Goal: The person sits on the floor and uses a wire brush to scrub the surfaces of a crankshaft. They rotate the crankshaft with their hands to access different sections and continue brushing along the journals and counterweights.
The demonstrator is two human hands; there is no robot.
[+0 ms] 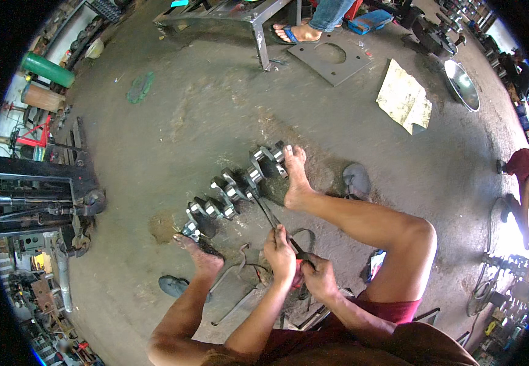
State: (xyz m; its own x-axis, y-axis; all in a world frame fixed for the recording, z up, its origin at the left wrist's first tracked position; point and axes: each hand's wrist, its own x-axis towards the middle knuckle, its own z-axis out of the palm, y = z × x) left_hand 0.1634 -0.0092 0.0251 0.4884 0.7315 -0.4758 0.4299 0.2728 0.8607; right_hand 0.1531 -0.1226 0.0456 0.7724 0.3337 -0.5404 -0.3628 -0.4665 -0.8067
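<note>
A shiny metal crankshaft (pixel 231 186) lies slantwise on the floor, between my bare feet at its two ends. From its middle, a long, dark strap-like strip (pixel 268 213) runs back toward me. My left hand (pixel 281 251) is closed round this strip, nearer the crankshaft. Closer to my body, my right hand (pixel 319 277) grips its near end. Whether the strip loops round a journal is too small to tell. Beside my right hand is a red-orange object (pixel 299 276), partly hidden by the hands.
Loose straps (pixel 240 263) lie on the floor below the hands. Sandals (pixel 356 180) sit beside my feet. Ahead are a flat metal plate (pixel 345 72), a paper sheet (pixel 403 100) and a metal basin (pixel 461 85). A metal frame (pixel 258 36) and another person's foot (pixel 301 33) are at the far side.
</note>
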